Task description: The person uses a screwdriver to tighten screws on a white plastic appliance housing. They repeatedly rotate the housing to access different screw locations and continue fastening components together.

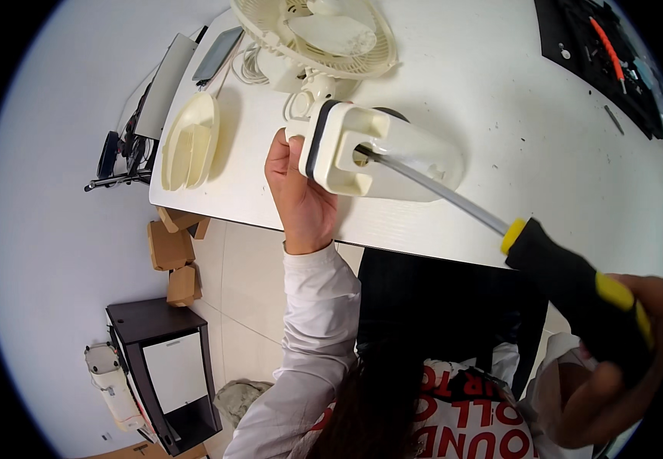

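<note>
A cream fan (pixel 324 42) lies on the table, its slatted cage and blades at the far side. Its clamp-like base (pixel 339 149), edged with a dark strip, points toward me. My left hand (pixel 305 199) is closed around the base's left side. In my right hand (pixel 614 382), at the lower right, is a screwdriver (pixel 568 283) with a black and yellow handle. Its metal shaft slants up to the left, and the tip goes into a round recess in the base. The tip itself and any screw there are hidden.
An oval cream plastic shell (pixel 192 145) sits on the white table's (pixel 515 161) left side, near a flat grey device (pixel 219 53) and a coiled cable (pixel 249 67). At the far right, a black mat (pixel 576 38) bears an orange-handled tool (pixel 607 50). Cardboard boxes (pixel 171 245) stand below left.
</note>
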{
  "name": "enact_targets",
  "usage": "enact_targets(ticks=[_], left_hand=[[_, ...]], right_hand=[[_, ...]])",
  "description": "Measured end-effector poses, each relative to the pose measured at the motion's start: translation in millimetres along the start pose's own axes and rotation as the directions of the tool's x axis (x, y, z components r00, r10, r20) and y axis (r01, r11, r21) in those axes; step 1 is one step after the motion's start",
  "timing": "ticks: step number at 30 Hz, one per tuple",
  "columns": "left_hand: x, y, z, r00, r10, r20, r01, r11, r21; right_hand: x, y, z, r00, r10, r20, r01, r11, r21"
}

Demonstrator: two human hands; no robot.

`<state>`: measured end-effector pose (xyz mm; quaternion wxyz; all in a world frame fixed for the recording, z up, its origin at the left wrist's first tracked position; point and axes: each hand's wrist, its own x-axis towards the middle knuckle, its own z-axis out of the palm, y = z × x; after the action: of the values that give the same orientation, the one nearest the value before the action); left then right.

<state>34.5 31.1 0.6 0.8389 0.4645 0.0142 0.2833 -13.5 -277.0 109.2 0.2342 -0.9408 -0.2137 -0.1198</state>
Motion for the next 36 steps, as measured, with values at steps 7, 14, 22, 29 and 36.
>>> enact_targets(ticks=[7, 14, 22, 29, 36], left_hand=[[-2, 4, 15, 0.999, -0.035, -0.029, 0.034, 0.998, -0.056], [-1, 0, 11, 0.997, -0.012, 0.074, 0.015, 0.999, -0.042], [1, 0, 15, 0.999, -0.028, 0.04, 0.032, 0.992, -0.124], [-5, 2, 9, 0.999, 0.005, 0.032, -0.001, 0.992, -0.127], [-1, 2, 10, 1.0, -0.012, -0.011, 0.011, 0.995, -0.099]], right_hand=[[15, -24, -6, 0.998, 0.003, 0.07, -0.004, 1.0, 0.009], [8, -4, 3, 0.995, -0.094, -0.035, 0.091, 0.991, -0.096], [11, 13, 6, 0.925, -0.371, -0.085, 0.374, 0.843, 0.385], [-1, 5, 20, 0.987, -0.053, -0.152, 0.073, 0.989, 0.129], [16, -1, 9, 0.972, -0.235, -0.029, 0.234, 0.934, 0.271]])
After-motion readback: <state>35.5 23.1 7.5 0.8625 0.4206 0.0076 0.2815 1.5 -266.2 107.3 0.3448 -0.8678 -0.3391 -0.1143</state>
